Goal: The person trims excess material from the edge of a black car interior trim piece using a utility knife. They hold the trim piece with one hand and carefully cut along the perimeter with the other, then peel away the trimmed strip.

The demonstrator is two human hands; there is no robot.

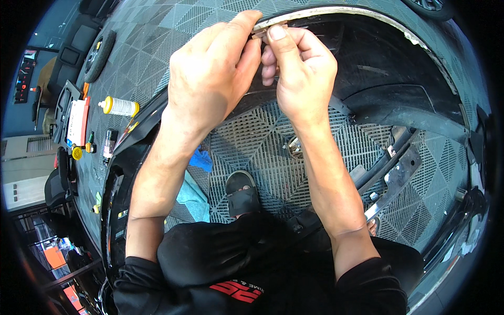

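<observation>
We have both bare hands at the far edge of a large, curved, glossy black panel [362, 79], where its long, narrow, off-white rim [336, 10] starts beside our fingers; our left hand [212, 68] straddles that rim, forefinger over the far side and thumb on the near side, seemingly clamped on it; our right hand [304, 68] has thumb and bent forefinger pinched together on a small, thin, brownish piece [259, 34], which sits between the two hands, right by the rim, too covered for us to tell its exact shape; we judge the step in hand to be fine fingertip work on this piece at the edge; the next move, we think, calls for a steady left grip and small, controlled pressure from the right thumb; near us lies a crumpled teal cloth [193, 197], with a yellow-capped white plastic bottle [122, 107] farther left
</observation>
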